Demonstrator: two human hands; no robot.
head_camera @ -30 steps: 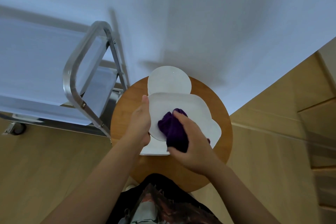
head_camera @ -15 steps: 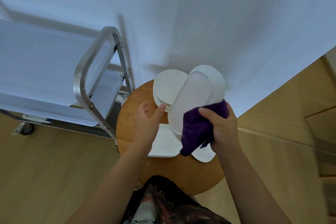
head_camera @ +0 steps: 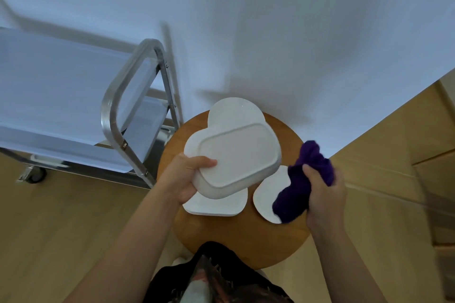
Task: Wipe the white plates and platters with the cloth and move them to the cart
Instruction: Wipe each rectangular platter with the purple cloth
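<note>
In the head view, the left hand sits at the centre of the frame and grips a white oblong platter by its lower-left end, thumb curled over the upturned underside and the other fingers hidden beneath it. The platter is tilted and held above a round wooden table. Right of centre, the right hand has its fingers curled round a bunched purple cloth, apart from the platter. On the table, a white square plate lies partly under the held platter, a round plate lies beside it to the right, partly behind the cloth, and another round plate shows at the table's upper edge. A metal cart with pale shelves stands at the left of the frame, just beside the table.
</note>
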